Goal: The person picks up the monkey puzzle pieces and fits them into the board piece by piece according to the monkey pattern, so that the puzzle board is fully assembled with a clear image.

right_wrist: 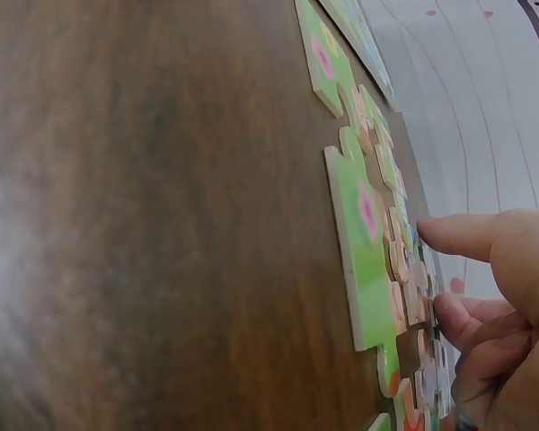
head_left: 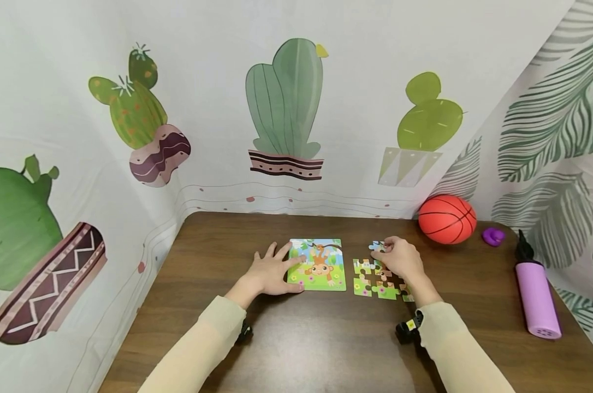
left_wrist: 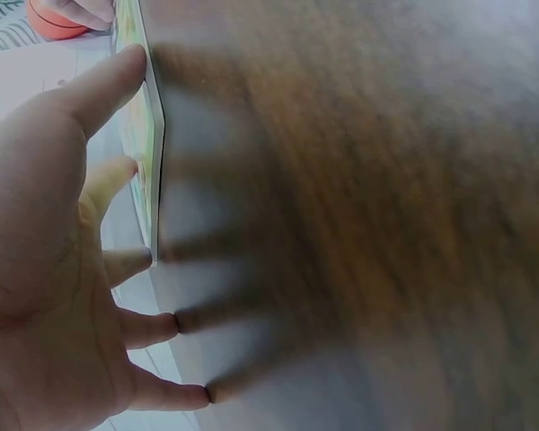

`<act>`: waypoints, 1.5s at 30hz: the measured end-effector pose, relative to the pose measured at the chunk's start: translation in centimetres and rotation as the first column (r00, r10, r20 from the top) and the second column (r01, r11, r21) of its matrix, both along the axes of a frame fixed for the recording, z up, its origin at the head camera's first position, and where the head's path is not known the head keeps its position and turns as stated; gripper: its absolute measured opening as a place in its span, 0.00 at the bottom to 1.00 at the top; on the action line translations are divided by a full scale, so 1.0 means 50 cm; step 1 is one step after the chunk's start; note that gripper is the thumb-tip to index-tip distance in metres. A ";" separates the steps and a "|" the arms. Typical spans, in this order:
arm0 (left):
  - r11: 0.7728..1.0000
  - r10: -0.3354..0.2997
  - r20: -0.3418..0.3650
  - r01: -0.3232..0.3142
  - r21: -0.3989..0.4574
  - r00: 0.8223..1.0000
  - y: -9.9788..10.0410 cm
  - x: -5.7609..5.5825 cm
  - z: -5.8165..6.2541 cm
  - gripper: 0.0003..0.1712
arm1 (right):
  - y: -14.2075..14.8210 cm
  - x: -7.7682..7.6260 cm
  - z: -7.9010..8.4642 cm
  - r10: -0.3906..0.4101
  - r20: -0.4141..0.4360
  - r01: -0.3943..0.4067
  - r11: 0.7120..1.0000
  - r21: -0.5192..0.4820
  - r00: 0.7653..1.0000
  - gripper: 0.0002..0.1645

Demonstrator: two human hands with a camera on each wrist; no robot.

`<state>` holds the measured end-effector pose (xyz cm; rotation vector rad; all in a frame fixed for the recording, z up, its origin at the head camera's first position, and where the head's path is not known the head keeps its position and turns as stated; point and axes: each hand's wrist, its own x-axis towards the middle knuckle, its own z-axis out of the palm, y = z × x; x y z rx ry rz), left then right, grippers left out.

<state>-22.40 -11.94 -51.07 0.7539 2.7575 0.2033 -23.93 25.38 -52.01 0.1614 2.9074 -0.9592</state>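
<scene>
A square puzzle board (head_left: 321,281) with a picture of a hanging monkey lies flat on the brown table. My left hand (head_left: 272,271) spreads its fingers at the board's left side, thumb and index finger on its edge; the other fingertips reach the tabletop in the left wrist view. Right of the board lie several loose jigsaw pieces, among them a green one with a pink flower (right_wrist: 366,229). Over the far pieces, my right hand (head_left: 402,259) pinches a light blue puzzle piece (head_left: 375,245) between thumb and curled fingers; the hand hides part of it.
A red toy basketball (head_left: 447,219) sits at the back right, with a small purple toy (head_left: 493,236) beside it. Along the right side lies a pink-purple hand pump (head_left: 539,300) with a black nozzle. A cactus-print cloth (head_left: 218,109) hangs behind the table (head_left: 218,245).
</scene>
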 end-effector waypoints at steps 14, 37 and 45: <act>1.000 -0.007 0.009 0.007 -0.008 1.000 0.001 0.000 0.000 0.45 | -0.002 -0.005 -0.001 -0.011 0.003 0.011 1.000 0.006 1.000 0.44; 1.000 0.009 -0.017 -0.009 -0.021 1.000 0.003 -0.004 -0.003 0.49 | 0.006 -0.016 0.004 -0.013 0.059 0.016 0.999 -0.041 0.998 0.39; 1.000 0.010 -0.019 -0.010 0.007 1.000 0.002 -0.003 -0.006 0.49 | 0.010 -0.020 0.007 0.010 0.079 -0.006 0.999 -0.050 0.997 0.38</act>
